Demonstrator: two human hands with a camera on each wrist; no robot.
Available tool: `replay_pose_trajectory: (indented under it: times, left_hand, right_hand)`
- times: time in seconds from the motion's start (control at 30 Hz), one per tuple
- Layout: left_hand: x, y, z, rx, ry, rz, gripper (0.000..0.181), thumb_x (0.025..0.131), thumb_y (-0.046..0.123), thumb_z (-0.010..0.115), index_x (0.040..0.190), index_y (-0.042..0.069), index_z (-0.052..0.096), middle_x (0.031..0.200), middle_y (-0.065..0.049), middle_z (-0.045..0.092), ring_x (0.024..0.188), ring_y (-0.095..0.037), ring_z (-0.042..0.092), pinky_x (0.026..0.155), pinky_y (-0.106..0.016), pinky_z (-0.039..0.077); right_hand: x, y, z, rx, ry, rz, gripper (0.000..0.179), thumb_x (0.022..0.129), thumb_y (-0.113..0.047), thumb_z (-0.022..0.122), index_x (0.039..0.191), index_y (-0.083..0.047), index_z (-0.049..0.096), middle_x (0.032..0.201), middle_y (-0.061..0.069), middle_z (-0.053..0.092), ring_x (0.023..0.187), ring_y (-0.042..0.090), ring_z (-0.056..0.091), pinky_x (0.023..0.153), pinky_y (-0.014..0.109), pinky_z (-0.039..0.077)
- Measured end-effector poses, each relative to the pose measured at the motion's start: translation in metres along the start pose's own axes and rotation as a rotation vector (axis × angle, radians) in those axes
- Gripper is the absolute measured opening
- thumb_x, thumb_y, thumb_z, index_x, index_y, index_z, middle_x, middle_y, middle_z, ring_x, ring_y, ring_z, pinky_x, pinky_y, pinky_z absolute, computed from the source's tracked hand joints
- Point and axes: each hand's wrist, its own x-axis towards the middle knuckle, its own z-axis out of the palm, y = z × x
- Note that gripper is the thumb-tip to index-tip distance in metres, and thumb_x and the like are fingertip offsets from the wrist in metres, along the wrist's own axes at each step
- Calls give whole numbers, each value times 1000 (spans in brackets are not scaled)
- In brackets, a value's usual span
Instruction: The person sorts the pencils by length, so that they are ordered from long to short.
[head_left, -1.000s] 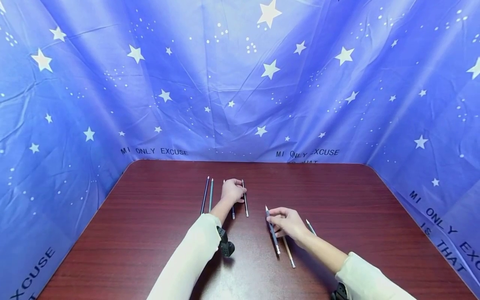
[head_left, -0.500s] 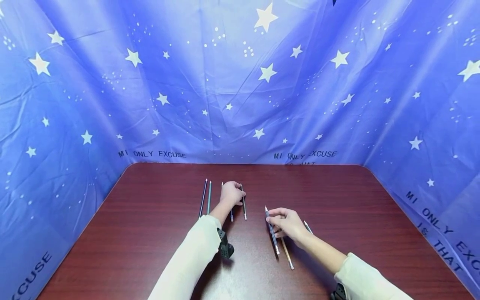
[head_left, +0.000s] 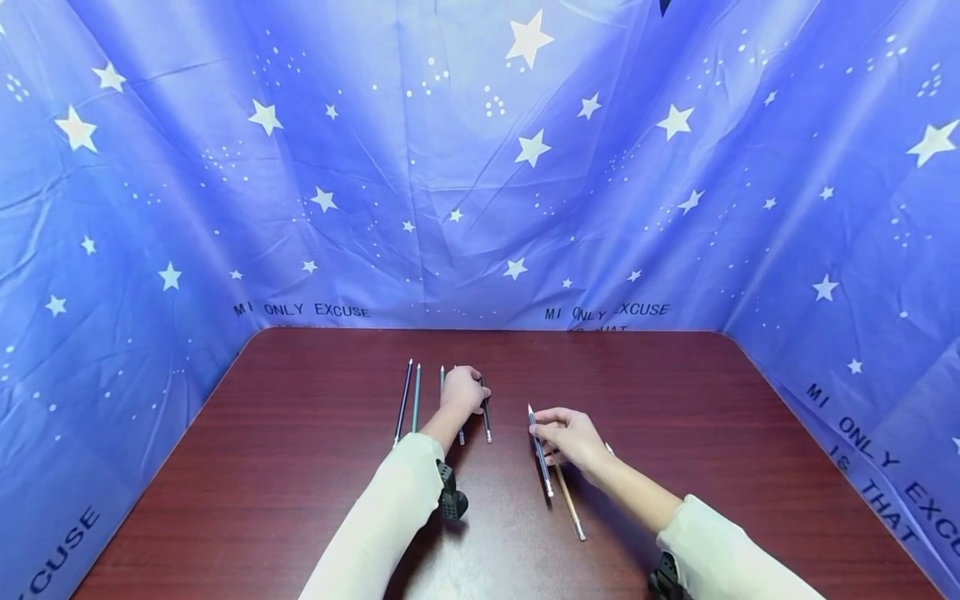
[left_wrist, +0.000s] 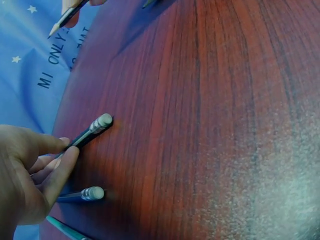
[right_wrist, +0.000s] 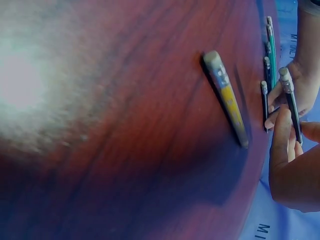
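In the head view my left hand [head_left: 463, 390] bends over the back middle of the table, pinching a dark pencil [head_left: 487, 423] near its right side. The left wrist view shows thumb and finger on this pencil [left_wrist: 86, 136], its white eraser end toward the camera. My right hand [head_left: 568, 437] holds another dark pencil [head_left: 540, 457] between thumb and fingers, sharpened tip pointing away and shadow beside it. Under that hand lies a yellow pencil [head_left: 571, 505], its front end hidden. Beneath the left hand a blue pencil [left_wrist: 80, 195] is partly covered.
Left of the left hand lie a dark blue pencil [head_left: 403, 400] and a teal pencil [head_left: 417, 398], roughly parallel. Another pencil's tip [head_left: 609, 448] peeks out behind the right forearm. The brown table [head_left: 262, 467] ends at a blue star-patterned curtain [head_left: 420, 167].
The head view has shifted slightly. My right hand has moved a little away from me with its pencil. The left hand's pencil has turned slightly, its tip now hidden by the hand.
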Motion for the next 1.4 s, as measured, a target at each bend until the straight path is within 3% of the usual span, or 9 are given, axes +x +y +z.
replay_pose_trajectory:
  times: [0.43,0.6,0.77,0.93,1.17,1.4]
  left_hand:
    - [-1,-3,0,-8,11,25,33,78,8,73,110,1,65,99,-16,68,56,-16,67,45,-19,54]
    - [-1,-3,-3,29,-39,56,43,75,10,77,115,1,63,98,-15,69,57,-15,67,48,-20,55]
    - [-3,-1,-9,16,-127,68,55,72,9,79,122,-1,58,103,-15,66,66,-17,69,59,-24,58]
    - [-3,-1,-12,50,-167,77,59,71,10,80,125,1,57,109,-14,63,77,-18,68,69,-26,58]
    - [-3,-7,-12,13,-167,69,59,72,8,79,126,3,56,115,-13,62,85,-21,67,72,-27,58]
    - [-3,-8,-11,80,-141,79,59,73,15,80,127,6,57,115,-10,63,98,-22,62,82,-32,56]
  right_hand:
    - [17,-14,3,37,30,-1,34,85,-7,63,115,9,56,73,-1,64,55,9,56,51,23,56]
    - [30,-13,5,42,48,12,33,86,-7,63,115,7,57,72,-1,64,55,8,56,51,23,56]
    - [40,-13,8,55,62,11,33,85,-7,63,115,6,57,72,-2,63,54,8,56,51,22,56]
    - [44,-15,11,52,63,13,33,85,-7,62,115,6,57,71,-3,62,53,7,56,52,23,56]
    - [54,-16,15,51,77,9,32,85,-7,62,114,6,59,72,0,64,52,8,54,48,21,54]
    - [62,-19,20,44,88,19,31,86,-6,62,114,7,59,69,-1,61,52,7,53,48,20,53]
